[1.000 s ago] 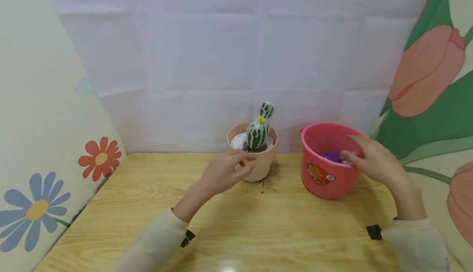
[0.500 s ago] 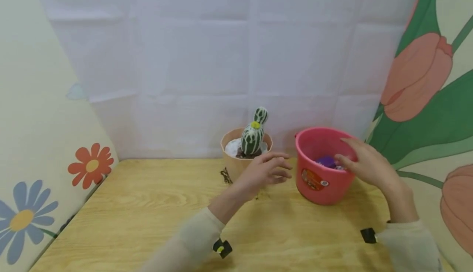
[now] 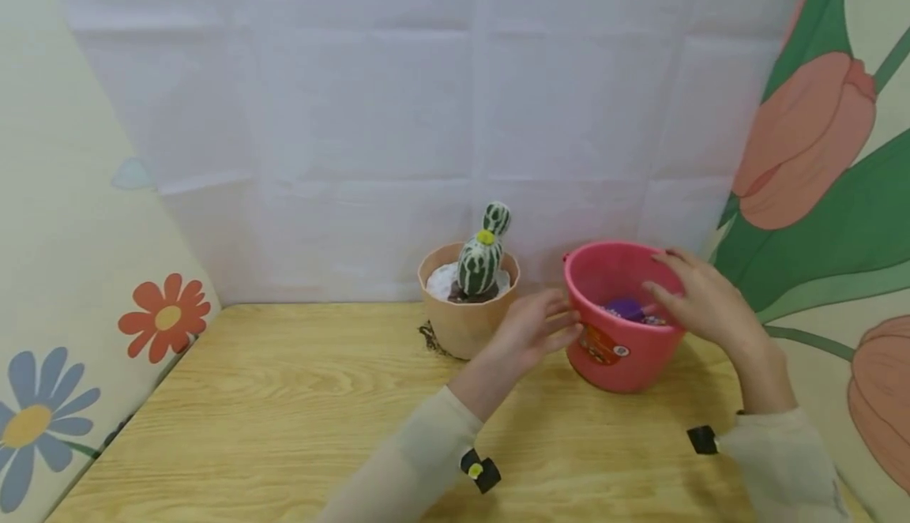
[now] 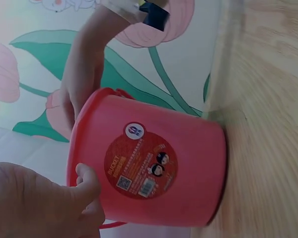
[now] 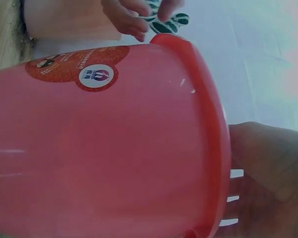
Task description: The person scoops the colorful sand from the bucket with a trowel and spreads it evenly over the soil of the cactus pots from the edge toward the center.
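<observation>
So my left hand (image 3: 529, 329) is loose right now, fingers slightly bent and apart, wrapped round nothing, up by the left side of the bucket (image 3: 626, 357); I can't tell if the tips actually touch it. My right hand (image 3: 707, 298) is over the far right part of the rim (image 5: 216, 119), fingers spread, thumb above the opening, and it doesn't look clamped on anything either. The bucket itself is a glossy pinkish-red plastic one, wider at the top, standing upright on the wood-look table (image 3: 355, 396). It's got an orange-red sticker (image 4: 134, 158) on the side with "BUCKET" on it, plus a barcode, a QR code, two little cartoon heads (image 4: 163, 157) and a round white badge (image 4: 134, 131). Down inside is something purple (image 3: 624, 309) (no clue what, too small to make out). Left of the bucket sits a peachy plant pot (image 3: 462, 325) with a striped green-and-white cactus (image 3: 478, 269) and a dark tangle (image 3: 429, 337) at its foot, and a creased pale cloth (image 3: 355, 112) hangs behind it all. Compared with a second ago, my left hand has left the front of the pot and come across to the bucket, while my right is still at the rim.
</observation>
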{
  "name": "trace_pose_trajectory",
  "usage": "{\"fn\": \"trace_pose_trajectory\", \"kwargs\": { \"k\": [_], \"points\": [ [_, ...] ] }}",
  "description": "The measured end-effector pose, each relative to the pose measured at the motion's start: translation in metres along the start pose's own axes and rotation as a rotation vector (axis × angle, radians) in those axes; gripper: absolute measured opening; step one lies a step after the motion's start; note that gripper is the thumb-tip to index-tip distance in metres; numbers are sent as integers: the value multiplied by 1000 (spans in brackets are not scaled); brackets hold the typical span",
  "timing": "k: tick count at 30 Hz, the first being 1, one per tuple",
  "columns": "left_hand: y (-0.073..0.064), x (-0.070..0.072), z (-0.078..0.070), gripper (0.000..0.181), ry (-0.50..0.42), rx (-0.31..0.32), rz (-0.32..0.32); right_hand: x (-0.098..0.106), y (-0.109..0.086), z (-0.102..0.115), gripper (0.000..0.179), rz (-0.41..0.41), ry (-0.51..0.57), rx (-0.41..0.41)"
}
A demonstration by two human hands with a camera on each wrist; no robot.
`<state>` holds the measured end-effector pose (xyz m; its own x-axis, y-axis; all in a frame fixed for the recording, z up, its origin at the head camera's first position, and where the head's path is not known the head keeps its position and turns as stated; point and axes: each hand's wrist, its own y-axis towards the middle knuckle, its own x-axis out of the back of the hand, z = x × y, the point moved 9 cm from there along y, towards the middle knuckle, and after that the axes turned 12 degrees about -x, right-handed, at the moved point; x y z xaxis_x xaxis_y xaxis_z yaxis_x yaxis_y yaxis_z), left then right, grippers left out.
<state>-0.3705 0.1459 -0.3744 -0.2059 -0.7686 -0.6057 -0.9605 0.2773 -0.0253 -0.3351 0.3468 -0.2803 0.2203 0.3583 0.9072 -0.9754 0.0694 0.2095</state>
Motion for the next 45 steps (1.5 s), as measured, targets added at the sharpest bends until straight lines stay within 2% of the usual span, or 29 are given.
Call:
{"fn": "trace_pose_trajectory", "kwargs": {
  "k": [7, 11, 15, 21, 27, 34, 40, 45],
  "points": [
    [6, -10, 4, 5, -26, 18, -46, -2, 6, 7, 61, -28, -29, 10],
    [12, -14, 8, 3, -44, 12, -84, -3, 4, 9, 61, -14, -34, 14],
    [17, -17, 13, 9, -89, 4, -111, -6, 4, 7, 60, 26, -64, 13],
    [19, -19, 11, 15, -115, -10, -134, -11, 21, 12, 48, 78, -194, 96],
    [20, -13, 14, 13, -137, -11, -141, -31, 38, 8, 37, 214, -258, 138],
    [20, -9, 18, 31, -186, 27, -132, -48, 48, 11, 8, 270, -334, 197],
    [23, -6, 22, 32, -214, 33, -140, -59, 47, 9, 28, 386, -360, 197],
    [24, -8, 23, 26, -221, 25, -127, -60, 46, 8, 33, 404, -390, 206]
  ]
}}
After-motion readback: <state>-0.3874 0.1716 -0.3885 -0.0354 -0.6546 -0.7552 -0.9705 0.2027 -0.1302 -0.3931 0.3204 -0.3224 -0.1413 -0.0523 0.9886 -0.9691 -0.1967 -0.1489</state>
